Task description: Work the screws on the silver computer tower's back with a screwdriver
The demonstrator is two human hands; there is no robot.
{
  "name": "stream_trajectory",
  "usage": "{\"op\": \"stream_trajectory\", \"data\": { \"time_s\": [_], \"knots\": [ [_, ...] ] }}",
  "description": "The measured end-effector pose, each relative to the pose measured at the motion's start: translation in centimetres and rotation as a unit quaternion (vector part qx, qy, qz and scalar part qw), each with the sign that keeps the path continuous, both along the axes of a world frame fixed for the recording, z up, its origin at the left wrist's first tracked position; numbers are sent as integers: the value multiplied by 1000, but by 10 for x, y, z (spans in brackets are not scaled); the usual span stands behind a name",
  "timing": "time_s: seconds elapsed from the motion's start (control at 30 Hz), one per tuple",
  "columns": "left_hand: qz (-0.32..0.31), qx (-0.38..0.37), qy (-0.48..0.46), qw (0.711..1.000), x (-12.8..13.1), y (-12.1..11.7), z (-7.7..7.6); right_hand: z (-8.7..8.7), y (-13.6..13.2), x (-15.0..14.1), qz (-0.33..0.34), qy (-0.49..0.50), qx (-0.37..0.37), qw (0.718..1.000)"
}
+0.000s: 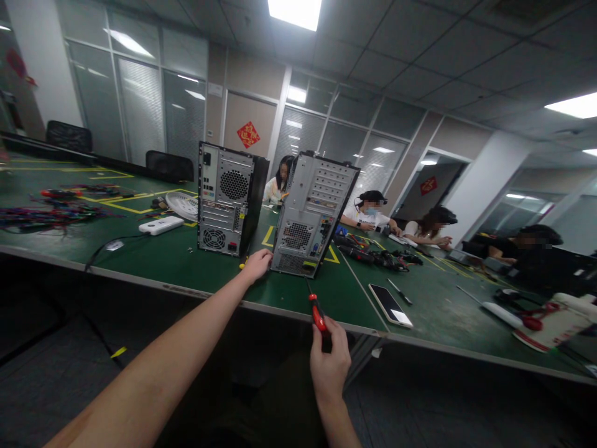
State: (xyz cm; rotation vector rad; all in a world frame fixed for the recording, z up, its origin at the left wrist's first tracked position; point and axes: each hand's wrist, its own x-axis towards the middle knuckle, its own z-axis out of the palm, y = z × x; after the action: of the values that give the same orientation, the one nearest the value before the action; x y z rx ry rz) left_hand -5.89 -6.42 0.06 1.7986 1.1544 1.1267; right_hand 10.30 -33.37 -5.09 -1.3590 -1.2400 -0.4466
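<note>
My right hand (330, 358) is closed around the handle of a red and black screwdriver (317, 313). Its shaft points up toward the bottom edge of the right computer tower (303, 211), whose back panel faces me. At that tower's lower left edge is my left hand (257, 266), fingers curled in; whether they hold anything is hidden. A small yellow object (242, 266) shows just behind this hand. To the left a second computer tower (221, 199) stands upright, its back panel also facing me.
On the green table (224, 277) lie a white power strip (161, 225), bundled wires (51, 214), a phone (390, 305), a pen-like tool (400, 291) and black cables (373, 254). A white and red device (555, 320) sits at the right. Several people work across the table.
</note>
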Motion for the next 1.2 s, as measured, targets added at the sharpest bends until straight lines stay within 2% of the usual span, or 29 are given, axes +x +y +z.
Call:
{"op": "stream_trajectory", "data": {
  "time_s": [0.13,0.37,0.6,0.83,1.07,1.2],
  "knots": [
    [-4,3,-7,1000,-1,1,-1,0,-1,-1,27,46,-16,998],
    [-5,-2,-11,1000,-2,-2,0,0,0,-2,0,-41,4,999],
    [-9,-4,-15,1000,-2,-4,3,2,-1,-2,22,46,-11,999],
    [-2,4,-7,1000,-1,-3,1,-1,0,0,0,-46,-7,999],
    [-7,3,-18,1000,0,4,-5,0,0,0,2,17,-9,1000],
    [-10,8,-17,1000,-1,6,-6,0,0,0,2,-7,-5,1000]
  ]
}}
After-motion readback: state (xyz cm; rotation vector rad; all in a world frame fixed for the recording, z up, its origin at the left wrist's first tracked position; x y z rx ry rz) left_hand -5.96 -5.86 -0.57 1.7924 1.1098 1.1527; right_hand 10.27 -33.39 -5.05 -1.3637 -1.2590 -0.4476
